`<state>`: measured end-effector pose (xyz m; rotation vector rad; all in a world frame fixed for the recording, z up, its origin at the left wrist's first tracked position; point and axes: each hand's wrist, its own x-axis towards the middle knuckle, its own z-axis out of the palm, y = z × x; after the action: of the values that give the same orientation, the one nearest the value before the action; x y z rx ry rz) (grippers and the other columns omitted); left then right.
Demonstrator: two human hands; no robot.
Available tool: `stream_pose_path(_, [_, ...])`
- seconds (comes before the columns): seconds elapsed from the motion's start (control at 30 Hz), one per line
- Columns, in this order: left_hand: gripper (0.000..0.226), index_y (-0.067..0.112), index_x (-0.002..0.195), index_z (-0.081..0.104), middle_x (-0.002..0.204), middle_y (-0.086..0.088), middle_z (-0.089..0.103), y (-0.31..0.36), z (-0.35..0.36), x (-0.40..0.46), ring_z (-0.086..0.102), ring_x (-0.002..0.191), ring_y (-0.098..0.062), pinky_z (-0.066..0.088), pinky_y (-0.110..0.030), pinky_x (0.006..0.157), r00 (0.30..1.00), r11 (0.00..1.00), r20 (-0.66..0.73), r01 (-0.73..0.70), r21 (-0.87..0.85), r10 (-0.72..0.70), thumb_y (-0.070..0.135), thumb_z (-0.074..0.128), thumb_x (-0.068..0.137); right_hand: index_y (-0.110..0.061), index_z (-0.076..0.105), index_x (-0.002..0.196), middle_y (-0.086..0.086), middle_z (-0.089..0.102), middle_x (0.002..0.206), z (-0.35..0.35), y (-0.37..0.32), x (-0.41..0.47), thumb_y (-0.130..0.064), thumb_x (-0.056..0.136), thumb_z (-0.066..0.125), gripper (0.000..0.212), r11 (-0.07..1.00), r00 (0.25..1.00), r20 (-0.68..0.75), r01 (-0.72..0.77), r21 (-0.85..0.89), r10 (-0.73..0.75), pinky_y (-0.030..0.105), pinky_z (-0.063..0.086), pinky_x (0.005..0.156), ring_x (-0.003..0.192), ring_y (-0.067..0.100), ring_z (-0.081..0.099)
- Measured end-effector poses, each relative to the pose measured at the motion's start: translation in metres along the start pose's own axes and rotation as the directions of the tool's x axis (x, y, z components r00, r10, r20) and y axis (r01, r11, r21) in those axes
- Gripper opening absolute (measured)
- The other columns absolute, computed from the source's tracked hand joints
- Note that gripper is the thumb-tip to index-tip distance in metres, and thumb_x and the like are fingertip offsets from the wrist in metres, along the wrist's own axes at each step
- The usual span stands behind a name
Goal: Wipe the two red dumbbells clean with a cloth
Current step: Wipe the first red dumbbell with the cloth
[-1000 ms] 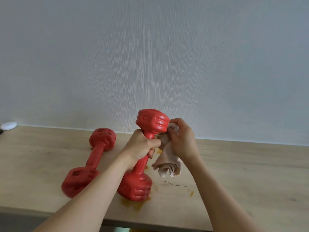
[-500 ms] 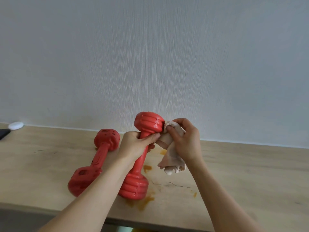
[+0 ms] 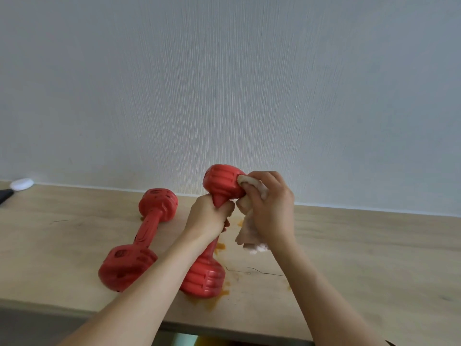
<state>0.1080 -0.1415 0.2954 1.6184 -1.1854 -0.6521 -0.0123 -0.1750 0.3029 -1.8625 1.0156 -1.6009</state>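
1. Cloth (image 3: 250,236) has climbed since half a second ago: my right hand (image 3: 270,208) now presses its top fold against the side of the upper head, where before it sat lower, by the neck.
2. Dumbbell (image 3: 208,258) in my grip stands nearly upright, its lower head on the counter (image 3: 374,258) near the front edge, its upper head tilted slightly right. It stood the same way in the earlier frames.
3. My left hand (image 3: 208,217) is wrapped round the handle just under the upper head, fingers curled tight on it, as before.
4. My right fingers (image 3: 249,193) are curled, pinching the cloth; the rest of the cloth hangs down past my wrist, clear of the counter.
5. The second dumbbell (image 3: 139,238) lies flat on the counter to the left, just beside the standing one, one head toward the wall (image 3: 224,83) and the other toward me. It has not moved.
6. No containers are in view.
7. The counter is pale wood. Orange stains (image 3: 214,297) spread round the base of the standing dumbbell, with smaller spots beyond it. A thin dark thread (image 3: 259,270) lies to the right of the base.
8. At the far left sit a small white oval thing (image 3: 22,184) and the corner of a dark object (image 3: 5,195). The wall behind is pale, with fine vertical texture.
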Motion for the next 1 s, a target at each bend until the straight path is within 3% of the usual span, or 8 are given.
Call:
stream_pose_path(0.1, [0.022, 0.01, 0.064, 0.055, 0.053, -0.006, 0.053, 0.001, -0.002, 0.0, 0.052, 0.044, -0.013, 0.043, -0.023, 0.048, 1.0, 0.999, -0.002, 0.005, -0.032, -0.005, 0.01, 0.054, 0.087, -0.021, 0.067, 0.086, -0.01, 0.059, 0.09, 0.001, 0.001, 0.0, -0.012, 0.087, 0.063, 0.009, 0.999, 0.999, 0.015, -0.044, 0.032, 0.043, 0.017, 0.04, 0.071, 0.084, 0.001, 0.056])
stream_pose_path(0.3, [0.017, 0.009, 0.065, 0.057, 0.05, -0.005, 0.056, 0.003, 0.001, 0.001, 0.052, 0.04, -0.016, 0.042, -0.025, 0.05, 1.0, 1.0, -0.009, 0.004, 0.024, -0.003, 0.011, 0.055, 0.082, -0.016, 0.069, 0.088, -0.001, 0.059, 0.095, 0.005, -0.012, 0.0, -0.024, 0.085, 0.047, 0.023, 0.906, 0.943, -0.011, 0.318, -0.28, -0.334, 0.031, 0.046, 0.057, 0.075, 0.025, 0.058])
stream_pose_path(0.47, [0.02, 0.009, 0.065, 0.059, 0.051, -0.002, 0.055, 0.002, 0.002, -0.002, 0.05, 0.037, -0.01, 0.041, -0.023, 0.045, 1.0, 1.0, 0.025, 0.014, -0.008, -0.014, 0.012, 0.057, 0.084, -0.017, 0.067, 0.085, -0.012, 0.051, 0.091, -0.002, 0.002, -0.001, -0.011, 0.087, 0.06, 0.009, 0.982, 0.986, 0.01, 0.167, -0.086, -0.167, 0.01, 0.04, 0.066, 0.08, -0.003, 0.053])
stream_pose_path(0.6, [0.024, 0.009, 0.061, 0.057, 0.049, -0.002, 0.053, 0.002, -0.003, -0.001, 0.05, 0.04, -0.013, 0.042, -0.027, 0.049, 1.0, 0.996, 0.003, 0.021, -0.085, -0.021, 0.011, 0.058, 0.085, -0.024, 0.061, 0.083, -0.014, 0.056, 0.089, -0.005, 0.001, 0.002, -0.008, 0.087, 0.063, 0.016, 0.998, 0.998, 0.063, -0.028, 0.051, 0.024, 0.004, 0.037, 0.069, 0.081, -0.007, 0.054])
stream_pose_path(0.7, [0.022, 0.01, 0.062, 0.057, 0.05, -0.002, 0.055, 0.004, -0.002, -0.001, 0.051, 0.039, -0.011, 0.042, -0.023, 0.047, 1.0, 0.999, -0.021, 0.019, -0.039, -0.02, 0.011, 0.055, 0.085, -0.016, 0.067, 0.084, -0.006, 0.057, 0.092, 0.002, -0.011, 0.001, -0.012, 0.086, 0.061, 0.008, 0.992, 0.992, 0.02, 0.123, -0.025, -0.123, 0.015, 0.043, 0.071, 0.084, 0.004, 0.056])
stream_pose_path(0.8, [0.021, 0.011, 0.062, 0.058, 0.049, -0.001, 0.058, 0.006, 0.003, -0.003, 0.052, 0.036, -0.008, 0.04, -0.018, 0.044, 1.0, 0.999, -0.03, 0.005, 0.054, -0.004, 0.013, 0.053, 0.082, -0.017, 0.071, 0.087, 0.0, 0.06, 0.095, 0.01, -0.017, 0.001, -0.027, 0.085, 0.051, 0.023, 0.897, 0.943, 0.003, 0.317, -0.309, -0.333, 0.03, 0.044, 0.063, 0.081, 0.023, 0.056])
stream_pose_path(0.9, [0.019, 0.01, 0.064, 0.059, 0.052, -0.005, 0.059, 0.005, 0.005, -0.004, 0.054, 0.041, -0.012, 0.045, -0.023, 0.05, 1.0, 0.998, -0.023, -0.001, 0.063, 0.002, 0.013, 0.053, 0.081, -0.017, 0.071, 0.088, -0.009, 0.055, 0.094, 0.006, -0.012, 0.002, -0.023, 0.087, 0.057, 0.015, 0.946, 0.967, -0.003, 0.248, -0.21, -0.255, 0.029, 0.046, 0.066, 0.081, 0.02, 0.058])
stream_pose_path(1.0, [0.018, 0.009, 0.065, 0.059, 0.052, -0.005, 0.059, 0.004, 0.004, -0.004, 0.053, 0.04, -0.012, 0.044, -0.023, 0.05, 1.0, 0.999, -0.031, -0.001, 0.048, 0.003, 0.013, 0.055, 0.082, -0.015, 0.07, 0.087, -0.009, 0.056, 0.092, -0.001, -0.003, 0.002, -0.012, 0.087, 0.064, 0.007, 0.992, 0.996, 0.003, 0.087, -0.096, -0.088, 0.011, 0.042, 0.071, 0.079, 0.001, 0.056])
